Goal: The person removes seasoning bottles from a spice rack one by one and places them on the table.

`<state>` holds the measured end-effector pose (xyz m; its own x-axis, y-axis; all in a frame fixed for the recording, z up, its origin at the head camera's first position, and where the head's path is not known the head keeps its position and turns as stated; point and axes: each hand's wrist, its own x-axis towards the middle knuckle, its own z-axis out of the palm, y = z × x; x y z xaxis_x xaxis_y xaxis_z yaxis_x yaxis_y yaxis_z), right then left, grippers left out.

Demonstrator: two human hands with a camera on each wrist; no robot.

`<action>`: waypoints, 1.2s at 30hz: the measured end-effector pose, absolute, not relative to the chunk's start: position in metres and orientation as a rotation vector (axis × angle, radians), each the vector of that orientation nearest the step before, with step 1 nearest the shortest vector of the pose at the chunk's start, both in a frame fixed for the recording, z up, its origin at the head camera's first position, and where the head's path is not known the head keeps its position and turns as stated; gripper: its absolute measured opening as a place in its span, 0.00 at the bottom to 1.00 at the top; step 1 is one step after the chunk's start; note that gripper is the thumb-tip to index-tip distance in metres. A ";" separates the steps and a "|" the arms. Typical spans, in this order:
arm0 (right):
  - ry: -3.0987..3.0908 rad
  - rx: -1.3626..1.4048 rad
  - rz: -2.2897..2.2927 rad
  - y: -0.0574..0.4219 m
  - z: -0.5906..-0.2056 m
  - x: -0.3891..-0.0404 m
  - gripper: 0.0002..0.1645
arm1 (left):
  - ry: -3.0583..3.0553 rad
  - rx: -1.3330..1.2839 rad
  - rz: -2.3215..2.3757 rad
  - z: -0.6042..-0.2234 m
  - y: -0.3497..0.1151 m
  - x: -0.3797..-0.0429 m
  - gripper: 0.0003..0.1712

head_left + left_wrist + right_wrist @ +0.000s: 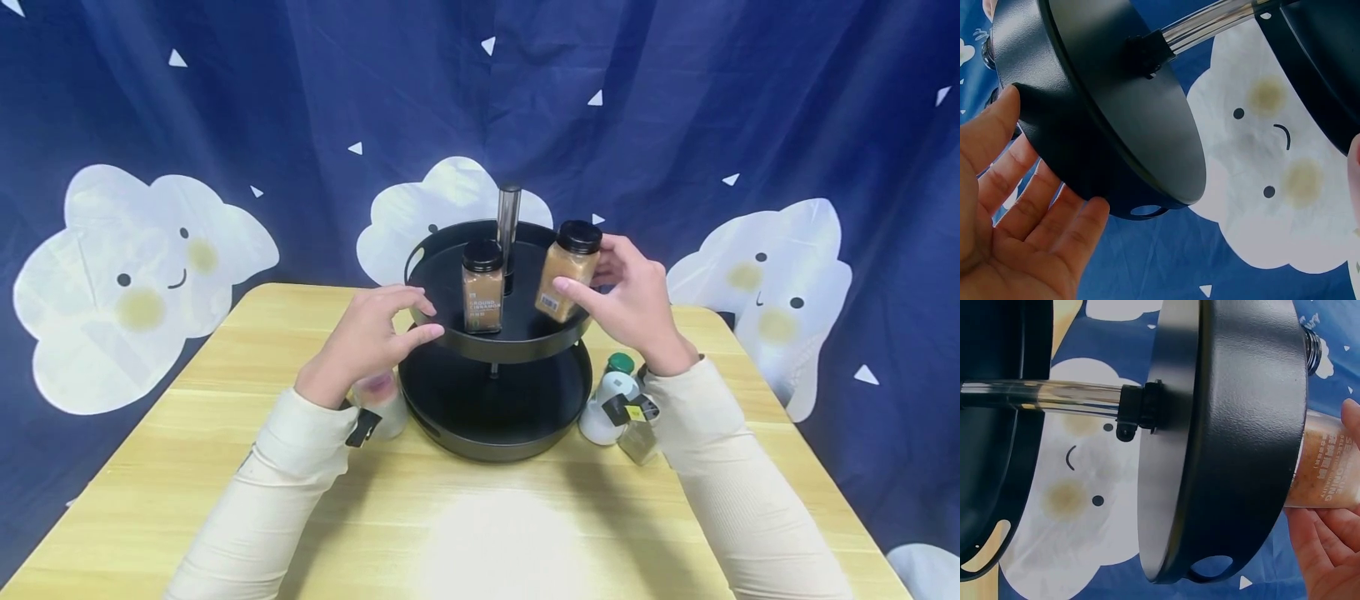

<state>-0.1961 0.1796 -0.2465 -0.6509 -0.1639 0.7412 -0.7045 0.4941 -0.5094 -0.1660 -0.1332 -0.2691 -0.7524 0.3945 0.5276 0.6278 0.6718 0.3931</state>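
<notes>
In my right hand (pixel 630 292) is a tilted square seasoning jar (pixel 567 271) with a black lid and orange-brown contents, pinched between thumb and fingers. Its base is at the right side of the upper tray (pixel 517 348) of a black two-tier turntable rack. On that tray stands an upright ground cinnamon jar (pixel 482 292), left of the central post (pixel 508 225). My left hand (pixel 375 333) is at the tray's left rim, thumb and fingers spread. In the left wrist view, fingertips (pixel 1099 206) touch the tray's outer wall (pixel 1066 137).
The rack's lower tray (pixel 495 450) rests on the wooden table (pixel 360 517). Beside it on the right are a green-capped bottle (pixel 619 363), a white container (pixel 600 421) and a clear jar (pixel 639 442). Another container (pixel 386 408) stands left, partly behind my left wrist. A blue curtain (pixel 420 75) hangs behind.
</notes>
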 end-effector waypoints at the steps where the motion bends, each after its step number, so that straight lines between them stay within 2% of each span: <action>1: -2.112 0.710 1.113 0.180 -0.246 -0.196 0.29 | -2.486 -0.799 -0.797 -0.269 -0.133 -0.166 0.14; 36: -2.057 0.696 1.111 0.198 -0.237 -0.188 0.31 | -2.484 -0.809 -0.820 -0.270 -0.134 -0.167 0.13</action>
